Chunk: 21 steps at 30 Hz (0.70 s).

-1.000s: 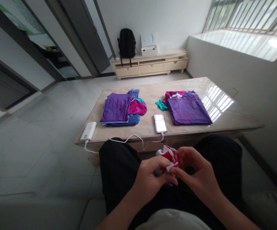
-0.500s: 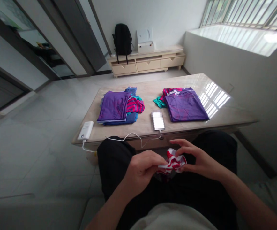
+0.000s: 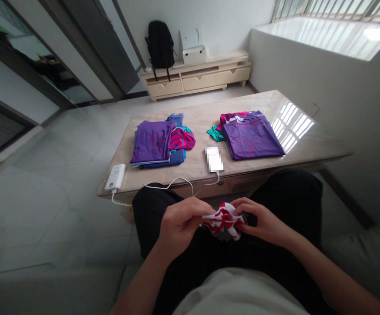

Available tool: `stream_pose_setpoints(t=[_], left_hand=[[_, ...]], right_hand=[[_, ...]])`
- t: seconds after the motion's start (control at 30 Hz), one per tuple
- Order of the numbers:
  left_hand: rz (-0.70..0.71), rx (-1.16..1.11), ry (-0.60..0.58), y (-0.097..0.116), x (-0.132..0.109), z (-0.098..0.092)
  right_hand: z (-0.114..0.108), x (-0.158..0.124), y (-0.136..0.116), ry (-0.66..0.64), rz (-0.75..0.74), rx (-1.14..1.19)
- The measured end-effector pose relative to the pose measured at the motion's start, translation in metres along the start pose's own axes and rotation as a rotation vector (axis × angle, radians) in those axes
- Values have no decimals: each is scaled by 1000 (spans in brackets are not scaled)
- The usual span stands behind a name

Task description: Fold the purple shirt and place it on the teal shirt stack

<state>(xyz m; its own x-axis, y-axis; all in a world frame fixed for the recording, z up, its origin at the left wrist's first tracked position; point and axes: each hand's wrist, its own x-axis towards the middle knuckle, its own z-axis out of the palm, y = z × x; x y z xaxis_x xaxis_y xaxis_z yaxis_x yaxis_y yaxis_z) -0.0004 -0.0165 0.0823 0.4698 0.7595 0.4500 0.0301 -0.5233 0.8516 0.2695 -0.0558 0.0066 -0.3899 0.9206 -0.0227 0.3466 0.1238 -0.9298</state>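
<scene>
A small red-and-white striped cloth [image 3: 224,220] is bunched up above my lap, between both hands. My left hand [image 3: 184,221] pinches its left edge between thumb and fingers. On the other side, my right hand [image 3: 258,221] grips the cloth's right part, thumb below and fingers above. Beyond them on the table [image 3: 198,111] lie two piles of clothes. The left pile has a folded purple garment [image 3: 152,142] on top of blue, teal and pink-striped pieces. The right pile has a folded purple garment [image 3: 254,139] over pink-striped and green cloth.
Between the piles lies a phone [image 3: 214,159] with a white cable [image 3: 177,178]. A white power bank [image 3: 115,177] rests at the table's left front corner. Against the far wall, a low cabinet [image 3: 198,81] carries a black backpack [image 3: 160,43] and a white box [image 3: 194,54].
Both hands have moved slightly left with the striped cloth. The fingers of my right hand have closed in on it. The view has tilted down a little.
</scene>
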Motion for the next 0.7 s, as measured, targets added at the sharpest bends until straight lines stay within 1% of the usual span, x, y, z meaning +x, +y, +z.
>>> stream_pose_setpoints(t=[0.1,0.2,0.27,0.47,0.57,0.7], left_hand=[[12,13,0,1,0,-1],[18,26,5,1,0,-2],[25,37,7,0,-1,-3],[35,25,12,-2,-3,-7],[55,18,17,-1,-3,-10],[84,53,9,-1,-5,-18]], right_hand=[[16,-1,15,110,-10,-47],[28,-4,27,243,-42,-1],[30,-5,31,290,-65,34],[29,-5,37,217,-118,-71],[29,-5,42,181,-108,-102],[20,-6,45,113,-87,-259]])
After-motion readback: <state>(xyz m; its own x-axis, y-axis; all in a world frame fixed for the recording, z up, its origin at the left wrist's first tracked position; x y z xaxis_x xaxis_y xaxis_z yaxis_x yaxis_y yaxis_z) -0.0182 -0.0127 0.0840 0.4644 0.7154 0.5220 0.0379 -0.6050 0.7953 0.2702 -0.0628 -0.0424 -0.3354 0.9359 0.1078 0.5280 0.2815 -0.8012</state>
